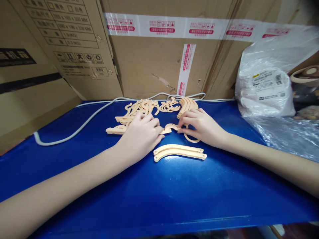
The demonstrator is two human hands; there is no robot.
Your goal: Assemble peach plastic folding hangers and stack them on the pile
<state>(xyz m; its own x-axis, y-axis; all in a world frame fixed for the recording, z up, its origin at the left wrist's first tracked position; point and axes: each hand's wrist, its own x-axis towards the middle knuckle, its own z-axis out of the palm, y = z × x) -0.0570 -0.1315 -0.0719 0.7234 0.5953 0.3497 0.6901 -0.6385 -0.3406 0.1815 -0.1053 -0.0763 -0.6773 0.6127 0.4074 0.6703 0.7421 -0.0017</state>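
Observation:
My left hand (142,134) is closed on a flat beige strip (167,130), whose right end sticks out past the fingertips. Between thumb and fingers, my right hand (195,124) pinches one end of a small curved beige piece (171,126) with a hole in it. The curved piece meets the strip's end; I cannot tell whether they are joined. A ring-like beige piece (192,139) lies partly under my right hand. Nearer to me, two long curved beige bars (179,152) rest side by side. More beige strips (115,130) lie left of my left hand.
Behind my hands are a loose pile of curved beige pieces (142,107), a smaller heap (169,105) and a neat stack (186,105). A white cable (84,124) crosses the blue table (194,192). Cardboard boxes (149,66) wall the back; a plastic-wrapped package (266,86) stands right.

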